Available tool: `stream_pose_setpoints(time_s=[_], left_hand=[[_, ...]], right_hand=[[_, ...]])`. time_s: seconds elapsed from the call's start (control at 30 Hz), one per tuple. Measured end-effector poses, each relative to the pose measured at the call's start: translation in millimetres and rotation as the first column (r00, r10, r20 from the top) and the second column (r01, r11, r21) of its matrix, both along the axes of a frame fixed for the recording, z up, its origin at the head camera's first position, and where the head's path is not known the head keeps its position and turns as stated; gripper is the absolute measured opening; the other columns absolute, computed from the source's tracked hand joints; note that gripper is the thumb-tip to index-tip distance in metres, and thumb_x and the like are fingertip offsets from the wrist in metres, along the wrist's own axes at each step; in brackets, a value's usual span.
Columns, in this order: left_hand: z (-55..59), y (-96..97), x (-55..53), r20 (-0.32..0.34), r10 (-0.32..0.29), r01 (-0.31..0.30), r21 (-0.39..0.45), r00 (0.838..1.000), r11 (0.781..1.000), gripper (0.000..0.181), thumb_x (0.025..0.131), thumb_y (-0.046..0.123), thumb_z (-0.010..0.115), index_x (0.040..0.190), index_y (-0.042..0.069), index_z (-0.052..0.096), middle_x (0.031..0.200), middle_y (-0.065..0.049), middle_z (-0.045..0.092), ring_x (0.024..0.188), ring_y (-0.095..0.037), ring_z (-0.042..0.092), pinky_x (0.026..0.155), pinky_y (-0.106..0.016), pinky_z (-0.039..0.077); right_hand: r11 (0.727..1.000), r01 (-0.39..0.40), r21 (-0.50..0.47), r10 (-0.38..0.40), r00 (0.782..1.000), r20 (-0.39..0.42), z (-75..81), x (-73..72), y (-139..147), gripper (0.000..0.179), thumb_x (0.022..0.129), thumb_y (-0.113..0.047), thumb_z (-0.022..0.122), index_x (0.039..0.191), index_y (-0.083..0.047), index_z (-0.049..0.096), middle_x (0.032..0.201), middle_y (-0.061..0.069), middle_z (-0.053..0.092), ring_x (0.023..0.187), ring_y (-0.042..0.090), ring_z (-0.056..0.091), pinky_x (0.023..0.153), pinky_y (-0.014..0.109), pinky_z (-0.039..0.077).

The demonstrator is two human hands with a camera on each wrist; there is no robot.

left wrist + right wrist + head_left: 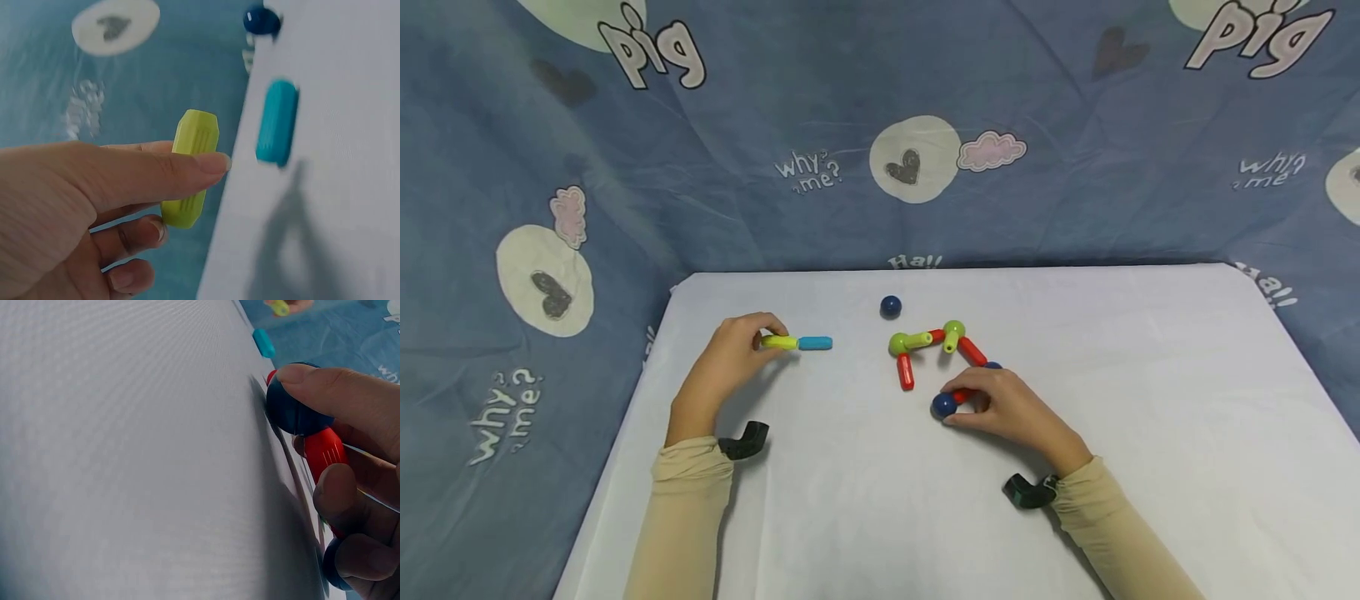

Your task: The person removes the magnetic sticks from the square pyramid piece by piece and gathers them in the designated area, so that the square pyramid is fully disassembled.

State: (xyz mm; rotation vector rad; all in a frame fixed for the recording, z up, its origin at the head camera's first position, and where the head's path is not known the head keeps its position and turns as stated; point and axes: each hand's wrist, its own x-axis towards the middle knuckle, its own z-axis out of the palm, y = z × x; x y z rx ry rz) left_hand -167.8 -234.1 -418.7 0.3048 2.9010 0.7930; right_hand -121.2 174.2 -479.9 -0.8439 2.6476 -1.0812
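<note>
My left hand (733,354) pinches a yellow-green rod (197,132) between thumb and fingers, raised above the white table. Just to its right lies a turquoise rod (815,342). My right hand (1011,408) grips a dark blue ball (292,407) with a red rod (324,452) joined to it. A second dark blue ball (336,565) shows by the lower fingers, partly hidden. From there the built piece runs on through a red rod (972,352) to a green ball (954,327), then to another green ball (897,344) with a red rod (906,372) pointing toward me.
A loose dark blue ball (891,307) lies near the back of the white table (1075,317). Behind the table hangs a blue printed cloth (737,125), also along the left side. Black wrist mounts (1028,492) sit at both sleeves.
</note>
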Motion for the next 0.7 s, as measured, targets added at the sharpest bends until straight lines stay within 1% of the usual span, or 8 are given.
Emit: stream_pose_setpoints(time_s=[0.17,0.37,0.47,0.7], left_hand=[[-11.3,-12.0,-5.8,0.046,0.048,-0.047,-0.023,0.998,0.999,0.021,0.091,0.008,0.078,0.111,0.009,0.073,0.100,-0.013,0.071,0.082,-0.024,0.055,0.070,-0.033,0.046],[-18.8,-16.5,-8.7,0.060,0.067,-0.067,-0.011,0.996,0.998,0.022,0.091,0.007,0.078,0.112,0.006,0.073,0.110,-0.016,0.073,0.088,-0.027,0.059,0.076,-0.039,0.050],[-22.1,-18.9,-9.6,0.061,0.071,-0.070,-0.009,0.996,0.997,0.022,0.090,0.006,0.078,0.112,0.005,0.073,0.110,-0.017,0.073,0.089,-0.027,0.059,0.079,-0.041,0.050],[-30.6,-24.2,-14.9,0.037,0.060,-0.059,-0.003,0.998,0.998,0.024,0.090,0.006,0.078,0.113,0.003,0.073,0.105,-0.015,0.067,0.087,-0.026,0.054,0.074,-0.036,0.044]], right_hand=[[1.000,0.006,0.004,-0.006,1.000,-0.002,1.0,0.7,0,0.035,0.083,-0.030,0.088,0.114,-0.019,0.076,0.100,-0.010,0.073,0.076,0.005,0.056,0.069,0.021,0.049],[1.000,0.007,0.006,-0.007,1.000,0.004,0.7,0.4,0,0.034,0.084,-0.031,0.088,0.114,-0.019,0.076,0.100,-0.010,0.073,0.076,0.005,0.056,0.069,0.021,0.049],[1.000,0.010,0.008,-0.010,1.000,0.009,1.0,0.9,-1,0.035,0.083,-0.031,0.088,0.114,-0.020,0.076,0.100,-0.010,0.073,0.076,0.005,0.056,0.069,0.021,0.049],[1.000,0.010,0.007,-0.010,1.000,0.018,0.1,0.5,0,0.034,0.084,-0.032,0.087,0.114,-0.020,0.076,0.099,-0.010,0.073,0.076,0.004,0.055,0.069,0.021,0.049]])
